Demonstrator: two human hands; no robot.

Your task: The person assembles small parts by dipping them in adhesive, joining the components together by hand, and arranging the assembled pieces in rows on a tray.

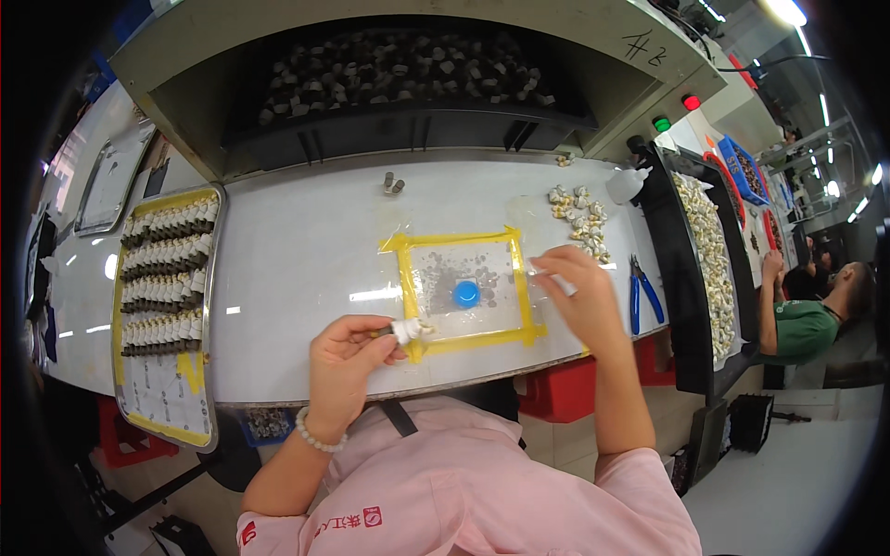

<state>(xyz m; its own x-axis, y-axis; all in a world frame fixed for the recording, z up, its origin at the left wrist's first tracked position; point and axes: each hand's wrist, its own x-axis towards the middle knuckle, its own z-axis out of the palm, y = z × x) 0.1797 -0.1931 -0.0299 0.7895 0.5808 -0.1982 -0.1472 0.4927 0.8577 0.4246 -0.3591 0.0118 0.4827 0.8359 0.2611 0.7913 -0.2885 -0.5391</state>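
My left hand (345, 360), at the table's near edge, pinches a small white figurine-like piece (406, 331) with a dark end toward my fingers and a yellowish tip. To the right, my right hand (582, 287) is raised beside the taped square with thumb and fingertips drawn together. Something small and pale seems to be between them, too small to name. Between my hands a clear sheet (454, 324) is framed with yellow tape (530, 306). A blue cap (466, 294) sits on it among grey wet-looking spots.
At left, a metal tray (215, 306) holds rows of white-and-dark pieces. Loose pale pieces (582, 222), a white bottle (628, 184) and blue-handled pliers (646, 296) lie at right. Beyond stands a black bin (686, 347) of pieces. Two dark cylinders (393, 183) stand farther back. A person (816, 320) sits far right.
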